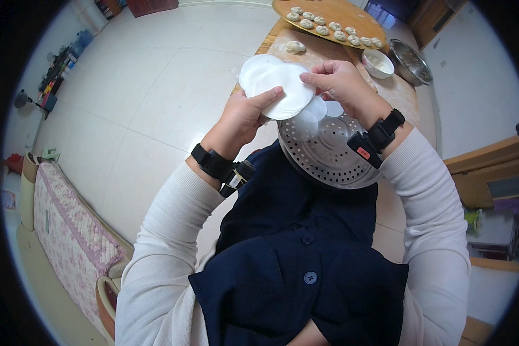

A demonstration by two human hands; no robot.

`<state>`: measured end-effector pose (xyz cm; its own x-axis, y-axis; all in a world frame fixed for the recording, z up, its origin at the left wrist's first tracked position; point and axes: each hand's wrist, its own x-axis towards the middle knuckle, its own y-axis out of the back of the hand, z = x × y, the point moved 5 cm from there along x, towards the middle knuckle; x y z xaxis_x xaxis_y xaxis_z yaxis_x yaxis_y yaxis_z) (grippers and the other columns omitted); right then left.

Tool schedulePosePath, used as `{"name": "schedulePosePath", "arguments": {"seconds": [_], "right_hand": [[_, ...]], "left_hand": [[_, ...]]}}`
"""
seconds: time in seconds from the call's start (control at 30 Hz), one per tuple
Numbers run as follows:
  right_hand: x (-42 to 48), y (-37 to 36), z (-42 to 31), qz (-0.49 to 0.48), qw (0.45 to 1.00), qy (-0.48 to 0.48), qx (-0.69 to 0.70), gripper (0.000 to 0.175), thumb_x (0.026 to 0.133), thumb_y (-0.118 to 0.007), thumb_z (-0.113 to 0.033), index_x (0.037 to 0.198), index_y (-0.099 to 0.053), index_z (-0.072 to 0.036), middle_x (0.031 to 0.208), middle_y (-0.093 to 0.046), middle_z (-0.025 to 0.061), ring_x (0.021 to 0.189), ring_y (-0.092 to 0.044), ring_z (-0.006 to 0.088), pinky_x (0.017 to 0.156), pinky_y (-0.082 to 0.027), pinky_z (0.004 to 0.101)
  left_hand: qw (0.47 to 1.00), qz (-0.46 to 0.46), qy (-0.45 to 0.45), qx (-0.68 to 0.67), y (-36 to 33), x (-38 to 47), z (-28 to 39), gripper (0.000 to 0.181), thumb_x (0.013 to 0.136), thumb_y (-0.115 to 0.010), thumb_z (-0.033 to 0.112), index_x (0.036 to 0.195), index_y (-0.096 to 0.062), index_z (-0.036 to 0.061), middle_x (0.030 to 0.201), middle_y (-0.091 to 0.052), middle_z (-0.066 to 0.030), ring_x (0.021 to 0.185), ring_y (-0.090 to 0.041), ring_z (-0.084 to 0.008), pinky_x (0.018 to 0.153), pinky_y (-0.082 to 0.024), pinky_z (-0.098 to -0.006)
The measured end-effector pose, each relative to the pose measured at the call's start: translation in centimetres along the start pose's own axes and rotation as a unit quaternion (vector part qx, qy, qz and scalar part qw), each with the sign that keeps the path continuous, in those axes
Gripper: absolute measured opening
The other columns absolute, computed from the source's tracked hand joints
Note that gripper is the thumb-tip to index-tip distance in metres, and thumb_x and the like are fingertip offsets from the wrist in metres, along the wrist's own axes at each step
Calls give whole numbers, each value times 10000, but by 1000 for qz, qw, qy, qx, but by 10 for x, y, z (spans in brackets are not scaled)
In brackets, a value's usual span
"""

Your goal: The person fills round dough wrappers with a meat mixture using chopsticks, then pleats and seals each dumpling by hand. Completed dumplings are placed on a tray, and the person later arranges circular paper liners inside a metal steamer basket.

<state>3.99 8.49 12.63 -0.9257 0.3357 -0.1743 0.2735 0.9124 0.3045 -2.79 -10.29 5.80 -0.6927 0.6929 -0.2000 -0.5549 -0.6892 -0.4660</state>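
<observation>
My left hand (248, 112) grips a fanned stack of thin round white paper liners (281, 93), its thumb lying on top. At the stack's right edge, my right hand (339, 86) pinches the rim between thumb and fingers; how many sheets it has cannot be told. Just below, a perforated metal steamer tray (335, 160) sits at the near end of the table, above my lap. Several loose round liners (305, 125) overlap on the tray's far left part. My right wrist covers some of its right side.
Beyond my hands, one filled bun (295, 47) rests on the floured board (324, 49). Several pleated buns (322, 30) stand on a round tray (363, 19). To the right are a white bowl (377, 63) and a metal bowl (411, 62). A sofa (69, 220) is at left.
</observation>
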Motion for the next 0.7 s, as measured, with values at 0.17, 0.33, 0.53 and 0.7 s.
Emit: {"name": "schedulePosePath", "arguments": {"seconds": [0.17,0.33,0.53,0.7], "right_hand": [[-5,8,9,-27,1000,-1,-11,230,911,-744,-189,1028,-699,3,849,-677,37,740,-613,110,674,-503,239],[-9,6,25,-43,993,-77,82,169,947,-718,-220,1005,-691,-65,893,-676,11,793,-611,86,704,-513,246],[-12,6,25,-51,990,-93,96,186,941,-730,-233,1027,-675,-76,908,-680,3,816,-610,80,714,-498,244],[-11,8,28,-40,998,-42,38,234,921,-739,-216,1016,-698,-6,943,-706,62,772,-628,110,695,-517,245]], "left_hand": [[999,4,-4,-38,-3,2,-10,576,893,-801,238,1359,-526,39,1107,-692,-70,909,-675,-145,664,-498,-261],[1000,-8,8,-4,0,1,-12,624,917,-771,216,1407,-453,-5,1229,-644,-131,1074,-650,-202,844,-536,-314],[1000,-17,6,-5,-3,3,-11,672,915,-771,198,1440,-409,-14,1304,-617,-157,1178,-645,-239,929,-583,-334],[1000,-17,9,-13,-6,3,-13,690,910,-778,201,1448,-395,-3,1305,-616,-150,1178,-642,-231,932,-579,-325]]}}
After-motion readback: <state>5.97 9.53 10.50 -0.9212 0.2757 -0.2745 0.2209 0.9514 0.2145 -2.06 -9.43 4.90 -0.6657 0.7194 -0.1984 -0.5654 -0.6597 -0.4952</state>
